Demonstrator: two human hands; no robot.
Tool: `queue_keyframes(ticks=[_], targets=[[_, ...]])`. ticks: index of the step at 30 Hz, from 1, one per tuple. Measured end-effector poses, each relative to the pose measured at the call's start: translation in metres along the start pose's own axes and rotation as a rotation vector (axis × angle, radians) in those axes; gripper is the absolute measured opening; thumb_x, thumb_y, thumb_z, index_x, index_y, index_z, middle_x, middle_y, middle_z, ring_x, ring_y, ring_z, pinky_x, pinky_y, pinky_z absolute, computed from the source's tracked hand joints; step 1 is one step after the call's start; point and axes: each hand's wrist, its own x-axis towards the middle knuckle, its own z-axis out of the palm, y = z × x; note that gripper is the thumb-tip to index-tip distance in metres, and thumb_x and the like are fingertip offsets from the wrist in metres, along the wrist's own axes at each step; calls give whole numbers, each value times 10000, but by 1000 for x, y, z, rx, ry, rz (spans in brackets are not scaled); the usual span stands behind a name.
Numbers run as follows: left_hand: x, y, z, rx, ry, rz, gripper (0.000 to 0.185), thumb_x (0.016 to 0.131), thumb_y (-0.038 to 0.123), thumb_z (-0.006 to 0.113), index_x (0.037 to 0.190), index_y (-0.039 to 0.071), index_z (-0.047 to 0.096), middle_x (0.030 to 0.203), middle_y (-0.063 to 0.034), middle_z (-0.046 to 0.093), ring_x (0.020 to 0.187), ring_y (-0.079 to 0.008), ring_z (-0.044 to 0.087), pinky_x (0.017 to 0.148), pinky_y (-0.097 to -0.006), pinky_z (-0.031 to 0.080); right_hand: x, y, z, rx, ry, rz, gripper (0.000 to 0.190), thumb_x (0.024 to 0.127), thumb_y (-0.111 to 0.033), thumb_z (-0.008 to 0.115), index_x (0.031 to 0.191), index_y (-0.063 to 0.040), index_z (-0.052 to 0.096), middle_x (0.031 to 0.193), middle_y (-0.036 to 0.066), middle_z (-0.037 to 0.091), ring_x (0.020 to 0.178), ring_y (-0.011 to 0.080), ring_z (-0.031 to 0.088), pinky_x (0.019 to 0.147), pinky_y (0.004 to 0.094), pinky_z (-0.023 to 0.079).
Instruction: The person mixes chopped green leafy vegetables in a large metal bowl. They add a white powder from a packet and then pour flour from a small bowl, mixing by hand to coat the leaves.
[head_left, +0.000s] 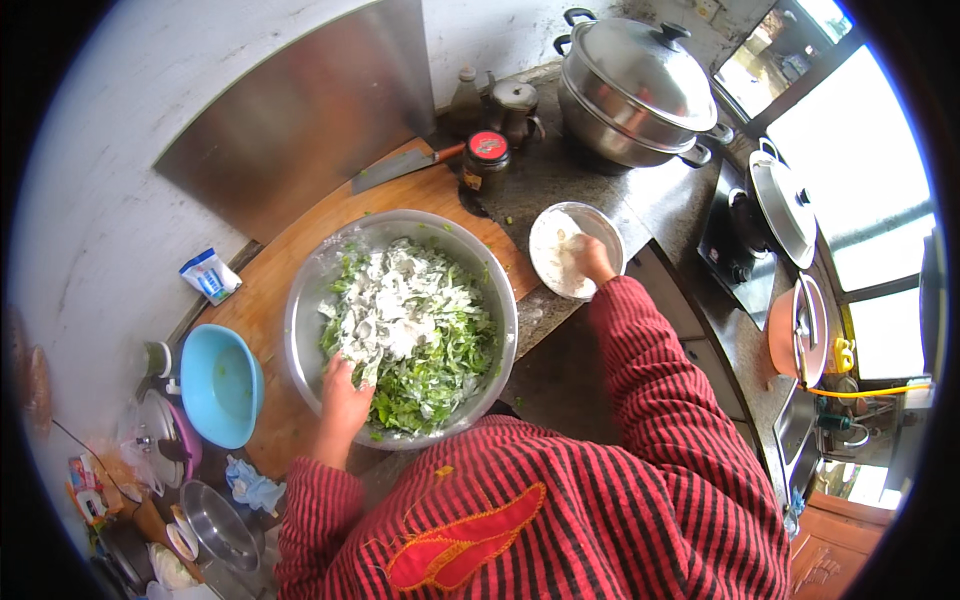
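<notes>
A large stainless steel basin (499, 360) holds chopped leafy greens (450, 360), heaped with white powder that looks like flour (401, 300). My left hand (346, 401) reaches over the basin's near left rim. Its thumb stands apart from the fingers, and the fingertips touch the powdered leaves. To the right, my right hand (592, 259) dips into a small metal bowl (534, 251) with white powder (559, 232) inside. The fingertips there are hidden in the bowl, so whether they grasp powder is unclear.
Under the basin lies a wooden cutting board (274, 300), with a cleaver (394, 171) at its back edge. A red-lidded jar (486, 161) stands beside the handle. Leftward is a light blue plastic basin (217, 386). A steamer pot (637, 90) occupies the back right, near a lidded pan (780, 202).
</notes>
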Motion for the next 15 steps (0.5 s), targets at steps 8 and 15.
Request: queue_keyframes(ticks=[8, 15], targets=[[-5, 2, -9, -83, 74, -21, 451, 677, 30, 616, 1112, 0, 500, 1202, -219, 457, 1105, -394, 436, 945, -413, 364, -54, -192, -50, 617, -368, 238, 235, 875, -90, 501, 1100, -25, 512, 855, 49, 621, 642, 102, 567, 520, 206, 435], [-5, -8, -8, -293, 41, -244, 484, 737, 51, 636, 1173, -23, 441, 1135, -185, 499, 1057, -290, 491, 902, -351, 380, -133, -309, 37, 155, -943, -419, 327, 839, -24, 461, 1163, -5, 497, 988, 139, 601, 933, 240, 582, 799, 339, 479]])
